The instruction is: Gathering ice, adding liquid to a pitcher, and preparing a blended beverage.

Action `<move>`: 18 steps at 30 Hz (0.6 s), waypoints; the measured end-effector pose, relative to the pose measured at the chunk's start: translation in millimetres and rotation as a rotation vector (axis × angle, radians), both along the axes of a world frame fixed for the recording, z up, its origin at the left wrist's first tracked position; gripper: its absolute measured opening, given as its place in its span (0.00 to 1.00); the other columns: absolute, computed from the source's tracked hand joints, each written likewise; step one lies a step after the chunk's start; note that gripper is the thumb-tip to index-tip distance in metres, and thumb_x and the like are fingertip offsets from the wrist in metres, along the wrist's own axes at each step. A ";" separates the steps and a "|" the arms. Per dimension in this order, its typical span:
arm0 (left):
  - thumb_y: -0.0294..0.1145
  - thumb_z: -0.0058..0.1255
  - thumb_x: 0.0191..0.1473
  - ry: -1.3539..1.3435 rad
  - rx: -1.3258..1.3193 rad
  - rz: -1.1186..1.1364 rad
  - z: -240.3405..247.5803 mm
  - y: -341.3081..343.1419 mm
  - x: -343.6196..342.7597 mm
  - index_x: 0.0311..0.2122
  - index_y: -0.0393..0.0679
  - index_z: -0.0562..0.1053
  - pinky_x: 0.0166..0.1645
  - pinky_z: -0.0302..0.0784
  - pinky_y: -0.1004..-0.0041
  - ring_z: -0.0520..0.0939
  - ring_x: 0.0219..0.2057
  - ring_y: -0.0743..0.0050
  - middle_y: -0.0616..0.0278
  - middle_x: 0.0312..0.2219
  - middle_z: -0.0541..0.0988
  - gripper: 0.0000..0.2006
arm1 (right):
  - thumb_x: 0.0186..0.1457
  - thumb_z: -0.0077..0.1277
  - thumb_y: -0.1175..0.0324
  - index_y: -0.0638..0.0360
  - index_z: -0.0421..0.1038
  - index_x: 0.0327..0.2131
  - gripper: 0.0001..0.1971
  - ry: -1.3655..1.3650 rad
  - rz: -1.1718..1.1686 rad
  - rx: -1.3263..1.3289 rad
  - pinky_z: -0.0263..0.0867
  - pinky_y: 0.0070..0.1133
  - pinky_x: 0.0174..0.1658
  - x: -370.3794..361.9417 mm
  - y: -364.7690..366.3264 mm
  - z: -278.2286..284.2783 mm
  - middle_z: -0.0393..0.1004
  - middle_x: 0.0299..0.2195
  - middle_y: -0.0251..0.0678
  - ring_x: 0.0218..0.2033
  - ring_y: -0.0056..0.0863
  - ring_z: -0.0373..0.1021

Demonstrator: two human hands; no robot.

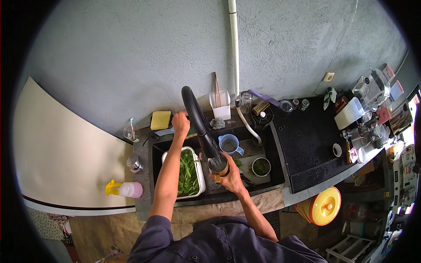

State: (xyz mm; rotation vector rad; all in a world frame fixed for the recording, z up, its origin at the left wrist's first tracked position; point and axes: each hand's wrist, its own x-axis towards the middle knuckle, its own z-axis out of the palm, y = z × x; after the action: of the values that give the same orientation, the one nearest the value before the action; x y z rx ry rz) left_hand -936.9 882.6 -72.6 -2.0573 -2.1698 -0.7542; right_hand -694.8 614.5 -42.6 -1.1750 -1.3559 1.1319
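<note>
My right hand (231,179) is closed round a brownish cup (218,168), held over the dark sink (276,168). Water runs into the cup from the black faucet (196,109). My left hand (180,123) is closed at the faucet's left side, on its lever, which the fingers mostly hide. Below my left forearm stands a white tub (201,186) full of green leaves (187,175). Behind the cup, a blue measuring jug (229,143) sits in the sink. A small bowl with green bits in it (261,167) lies to its right.
A yellow sponge (161,120) and a white holder (220,105) stand behind the sink. To the left are a spray bottle (125,189) and a steel-topped jar (134,163). A black ribbed mat (313,140) covers the right counter. An orange bucket with a yellow lid (325,206) stands below.
</note>
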 end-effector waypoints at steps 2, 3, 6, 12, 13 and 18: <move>0.20 0.62 0.46 -0.029 -0.018 -0.023 0.7 1.4 -0.9 0.36 0.45 0.86 0.47 0.84 0.54 0.87 0.40 0.42 0.47 0.36 0.87 0.11 | 0.43 0.77 0.69 0.62 0.60 0.67 0.49 0.000 0.000 0.001 0.66 0.29 0.63 0.3 0.3 -1.6 0.74 0.56 0.39 0.57 0.29 0.71; 0.20 0.62 0.46 -0.028 -0.017 -0.022 0.8 1.6 -1.3 0.36 0.45 0.86 0.47 0.84 0.54 0.87 0.40 0.42 0.47 0.36 0.87 0.11 | 0.43 0.77 0.69 0.62 0.60 0.67 0.49 -0.014 -0.006 0.007 0.66 0.29 0.63 0.5 0.4 -1.9 0.74 0.56 0.40 0.57 0.29 0.72; 0.20 0.62 0.46 0.017 -0.039 -0.033 2.2 2.1 -2.8 0.36 0.45 0.86 0.47 0.84 0.54 0.87 0.40 0.42 0.47 0.35 0.87 0.11 | 0.43 0.77 0.69 0.62 0.60 0.67 0.49 -0.018 -0.005 0.014 0.67 0.30 0.63 0.9 0.7 -1.5 0.74 0.56 0.40 0.57 0.30 0.72; 0.23 0.62 0.53 -0.112 -0.114 -0.066 36.0 -31.5 -16.7 0.40 0.41 0.84 0.44 0.84 0.56 0.88 0.38 0.45 0.45 0.36 0.87 0.09 | 0.43 0.77 0.68 0.61 0.61 0.67 0.48 0.004 0.022 0.015 0.67 0.30 0.62 -5.5 -2.5 5.7 0.75 0.56 0.40 0.56 0.30 0.72; 0.25 0.61 0.55 -0.297 -0.008 -0.073 42.8 -51.2 -2.6 0.44 0.40 0.83 0.43 0.83 0.59 0.89 0.37 0.48 0.47 0.35 0.87 0.11 | 0.43 0.77 0.67 0.61 0.61 0.67 0.48 -0.003 -0.004 0.010 0.68 0.30 0.62 2.2 -2.9 3.0 0.75 0.56 0.40 0.56 0.30 0.72; 0.25 0.56 0.65 -1.010 -0.117 -0.174 29.7 -194.9 23.3 0.53 0.37 0.79 0.42 0.82 0.67 0.86 0.39 0.69 0.62 0.40 0.86 0.13 | 0.43 0.78 0.66 0.62 0.60 0.67 0.49 0.050 -0.030 0.007 0.68 0.30 0.62 13.7 -17.7 5.3 0.74 0.56 0.41 0.57 0.30 0.72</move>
State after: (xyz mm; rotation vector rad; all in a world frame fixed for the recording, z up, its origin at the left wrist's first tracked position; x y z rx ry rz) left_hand -913.6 687.7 -42.9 -2.1968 -2.4557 -2.0946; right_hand -681.1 596.8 -37.3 -1.1511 -1.2993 1.1271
